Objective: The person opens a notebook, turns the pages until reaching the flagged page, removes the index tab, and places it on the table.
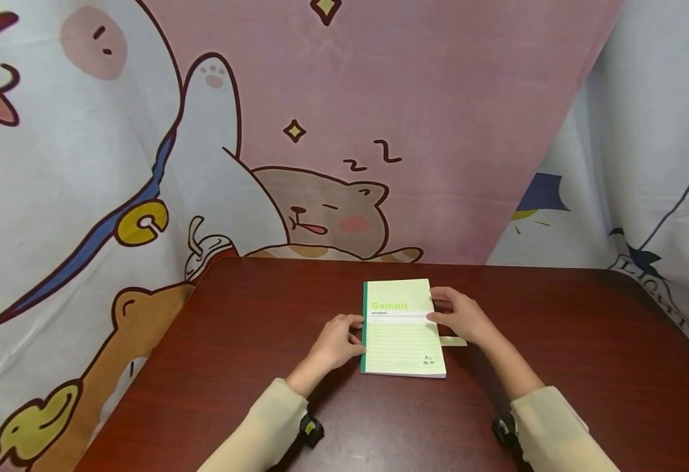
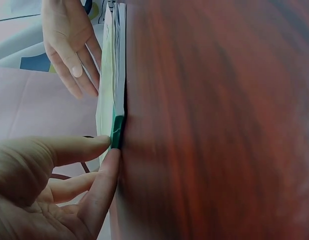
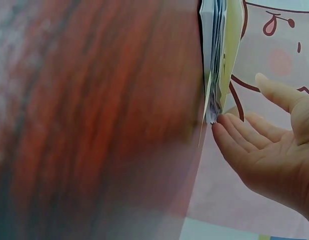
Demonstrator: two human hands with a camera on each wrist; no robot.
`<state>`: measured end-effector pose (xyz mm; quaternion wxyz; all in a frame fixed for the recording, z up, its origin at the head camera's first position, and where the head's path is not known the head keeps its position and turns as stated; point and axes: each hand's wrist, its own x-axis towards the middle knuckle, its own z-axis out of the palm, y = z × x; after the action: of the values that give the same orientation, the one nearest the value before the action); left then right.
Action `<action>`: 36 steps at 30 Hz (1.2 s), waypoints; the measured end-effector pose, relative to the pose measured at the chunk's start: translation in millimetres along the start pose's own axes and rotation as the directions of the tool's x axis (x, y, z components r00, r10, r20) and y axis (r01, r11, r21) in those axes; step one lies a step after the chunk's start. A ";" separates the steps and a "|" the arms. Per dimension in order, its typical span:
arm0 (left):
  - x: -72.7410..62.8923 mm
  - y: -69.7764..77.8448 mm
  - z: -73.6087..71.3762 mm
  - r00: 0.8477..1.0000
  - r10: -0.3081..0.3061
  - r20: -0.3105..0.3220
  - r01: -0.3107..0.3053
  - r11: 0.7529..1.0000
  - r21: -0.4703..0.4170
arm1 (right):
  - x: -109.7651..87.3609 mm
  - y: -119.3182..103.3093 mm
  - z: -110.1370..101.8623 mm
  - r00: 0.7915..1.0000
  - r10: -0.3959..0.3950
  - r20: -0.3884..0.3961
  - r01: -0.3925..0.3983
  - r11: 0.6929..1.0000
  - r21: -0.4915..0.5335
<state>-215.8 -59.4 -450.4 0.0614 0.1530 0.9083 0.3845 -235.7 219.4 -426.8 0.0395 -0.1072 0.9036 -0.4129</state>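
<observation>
On a table, notebook — fingers at both sides

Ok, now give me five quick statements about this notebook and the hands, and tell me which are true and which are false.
1. The notebook lies flat on the table. True.
2. Its front cover faces down. False: the cover, marked "Gambit", faces up.
3. The left hand touches the notebook along its green spine. True.
4. Both hands are at the same edge of the notebook. False: the right hand is at the edge opposite the spine.
5. In the head view, a pale strip sticks out past the notebook's right edge. True.
</observation>
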 end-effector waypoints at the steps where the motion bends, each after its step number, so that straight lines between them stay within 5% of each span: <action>1: 0.3 0.3 0.4 1.000 0.001 0.001 -0.001 1.000 0.001 | 0.2 0.4 0.1 1.000 -0.001 0.003 0.001 1.000 0.001; 18: 1.8 6.2 2.6 1.000 -0.006 -0.002 0.006 1.000 0.014 | 1.1 3.4 -1.2 1.000 0.008 0.015 -0.009 1.000 0.021; 36: 4.5 9.6 4.7 0.999 -0.030 -0.018 0.029 0.999 -0.034 | 4.2 -2.0 -7.1 0.996 0.012 -0.089 -0.009 0.999 0.041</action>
<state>-216.7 -48.4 -446.8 0.0611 0.1349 0.9043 0.4003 -240.6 222.5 -420.6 0.0035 -0.0831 0.8964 -0.4354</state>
